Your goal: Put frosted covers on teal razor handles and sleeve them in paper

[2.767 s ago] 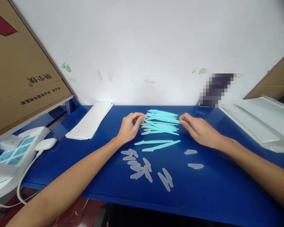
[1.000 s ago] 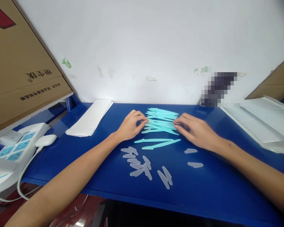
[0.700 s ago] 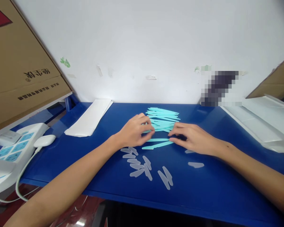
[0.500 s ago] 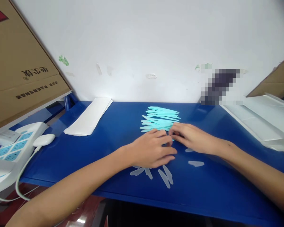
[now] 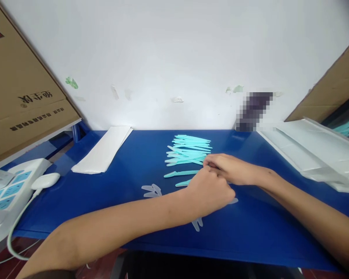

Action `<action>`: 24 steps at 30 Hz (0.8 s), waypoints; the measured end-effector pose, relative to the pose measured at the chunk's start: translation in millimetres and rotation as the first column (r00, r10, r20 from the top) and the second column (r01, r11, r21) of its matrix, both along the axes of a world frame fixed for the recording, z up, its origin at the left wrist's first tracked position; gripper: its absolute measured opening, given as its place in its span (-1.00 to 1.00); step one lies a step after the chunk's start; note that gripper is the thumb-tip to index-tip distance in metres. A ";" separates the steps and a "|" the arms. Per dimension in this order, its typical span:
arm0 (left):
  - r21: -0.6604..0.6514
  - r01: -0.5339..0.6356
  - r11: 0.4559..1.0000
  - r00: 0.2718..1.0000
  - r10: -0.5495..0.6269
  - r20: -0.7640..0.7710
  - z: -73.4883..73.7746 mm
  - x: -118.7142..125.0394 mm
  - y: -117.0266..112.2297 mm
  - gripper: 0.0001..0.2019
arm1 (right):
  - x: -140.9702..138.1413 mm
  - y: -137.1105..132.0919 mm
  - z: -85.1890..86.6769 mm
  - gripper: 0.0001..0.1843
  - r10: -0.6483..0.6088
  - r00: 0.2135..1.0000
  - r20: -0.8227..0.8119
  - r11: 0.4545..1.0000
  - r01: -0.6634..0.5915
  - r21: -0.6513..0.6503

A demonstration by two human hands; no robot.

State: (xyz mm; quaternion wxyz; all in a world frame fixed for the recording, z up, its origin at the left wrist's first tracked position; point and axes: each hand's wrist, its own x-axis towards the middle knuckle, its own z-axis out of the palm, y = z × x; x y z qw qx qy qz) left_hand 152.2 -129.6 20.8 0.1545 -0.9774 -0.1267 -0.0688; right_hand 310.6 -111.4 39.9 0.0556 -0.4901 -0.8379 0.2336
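A pile of thin teal plastic sticks (image 5: 189, 149) lies on the blue table (image 5: 110, 193). Two more teal sticks (image 5: 180, 174) lie just in front of it. Several clear plastic caps (image 5: 151, 190) are scattered nearer me, and more clear caps (image 5: 197, 224) peek out below my left hand. My left hand (image 5: 211, 193) reaches across to the right over the caps, with its fingers curled down and their tips hidden. My right hand (image 5: 231, 169) rests just behind it, fingertips pinched together at the right end of the nearer teal stick.
A folded white sheet (image 5: 103, 151) lies at the back left. A white power strip (image 5: 8, 186) and a white mouse-shaped plug (image 5: 45, 180) sit at the left edge under a cardboard box (image 5: 20, 89). White trays (image 5: 311, 151) stand at the right. The wall is close behind.
My left hand moved from the left end of the teal pile down and to the right, across the clear caps. My right hand drew in from the pile to the loose sticks.
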 end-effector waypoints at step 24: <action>-0.330 0.065 0.942 0.934 0.059 0.353 18.8 -86.5 57.0 -0.76 | 50.6 34.9 -20.9 -0.69 -0.573 0.304 -0.761 0.806 0.377 -0.456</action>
